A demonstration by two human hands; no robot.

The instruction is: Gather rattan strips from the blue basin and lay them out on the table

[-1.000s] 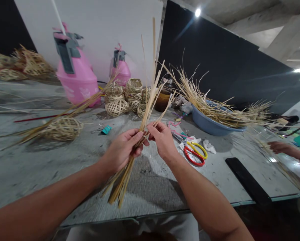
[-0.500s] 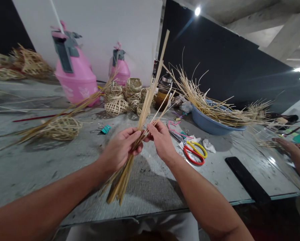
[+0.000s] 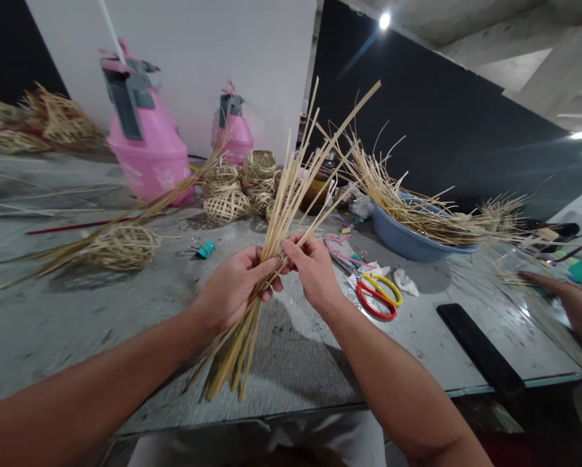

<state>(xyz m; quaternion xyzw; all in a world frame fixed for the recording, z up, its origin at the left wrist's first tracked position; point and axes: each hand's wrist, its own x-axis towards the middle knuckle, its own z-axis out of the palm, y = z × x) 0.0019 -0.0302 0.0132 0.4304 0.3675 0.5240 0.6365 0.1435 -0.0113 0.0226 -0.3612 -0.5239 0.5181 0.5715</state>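
Straw-yellow bundle: your sheaf of thin, flat, straw-yellow strips slants over the near part of the scuffed grey counter, its tops fanned out and its lower ends pointing back toward you; whether those ends touch down, I cannot tell
Left hand: your left hand is closed around the bundle's middle, thumb on top, probably because a grip there balances both ends and lets the tops spread
Right hand: your right hand is nearly closed, thumb and fingertips pinching at the bundle's right edge; how many strips it has, I cannot tell, but a light pinch seems to suit such thin pieces
Blue basin: the round blue basin holds more long strips spilling over its rim, likely since they are too long to lie inside
Scissors: the metal scissors with red and yellow handles lie just beyond your right forearm, handles toward you, which seems handy for picking up
Woven balls: the open-weave straw-coloured balls cluster behind the bundle, perhaps to leave you elbow room
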